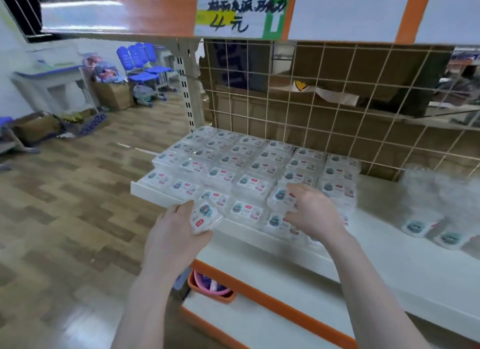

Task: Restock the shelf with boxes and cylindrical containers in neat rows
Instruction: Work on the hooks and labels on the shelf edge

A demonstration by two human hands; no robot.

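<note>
Clear boxes are sitting in neat rows on the white shelf, packed at its left end. Left hand is gripping one box, tilted, just in front of the shelf's front edge. Right hand is curling round another box over the front rows (blurry pic). Wire grid is standing behind, w/ a price sign above. Loose boxes are lying well to the right.

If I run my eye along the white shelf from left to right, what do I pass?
The rows of small clear boxes → the left hand holding one box → the right hand on another box → a bare stretch of shelf → a blurred heap of loose boxes.
</note>
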